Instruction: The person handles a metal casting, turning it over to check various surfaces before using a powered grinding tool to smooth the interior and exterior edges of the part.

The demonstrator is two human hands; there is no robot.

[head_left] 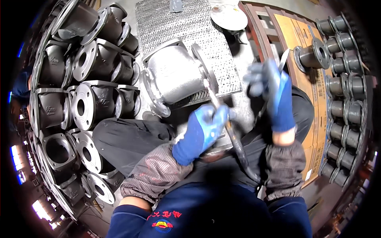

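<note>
A large cast-metal valve body [174,71] with flanges lies on its side in front of me, brightly lit. My left hand [207,125], in a blue-coated glove, is closed round a long dark rod-like tool [235,139] with a curved lower end. The rod's upper part reaches the flange [204,67] on the casting's right; the exact contact is unclear. Raised to the right of the casting is my gloved right hand [268,81], its fingers smeared by motion. A pale, narrow blade-like strip [284,59] shows beside it; whether the hand grips it cannot be seen.
Dark flanged castings [101,101] are stacked on my left. A patterned metal plate [178,23] lies under and beyond the valve body, near a round pale disc [229,18]. To my right, a flanged pipe piece [311,55] stands on cardboard [313,99], beside rows of similar castings [337,87].
</note>
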